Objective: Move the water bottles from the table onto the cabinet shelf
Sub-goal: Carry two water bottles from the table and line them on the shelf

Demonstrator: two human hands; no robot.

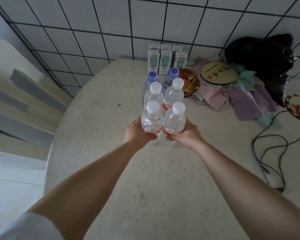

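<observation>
Several water bottles stand in two rows on the round table (111, 170). My left hand (137, 133) grips the near left bottle (151, 120), clear with a white cap and red label. My right hand (185, 134) grips the near right bottle (174, 121) of the same kind. Directly behind them stand two more white-capped bottles (154, 96) (173, 94). At the back are two bluish bottles with purple caps (150, 80) (171, 76). No cabinet shelf is in view.
Milk cartons (165, 62) stand against the tiled wall behind the bottles. A round tin (189, 82), round mats (218, 72), a pile of cloths (241, 99), a black bag (263, 56) and a cable (270, 153) lie to the right. A chair (21, 87) stands left of the table.
</observation>
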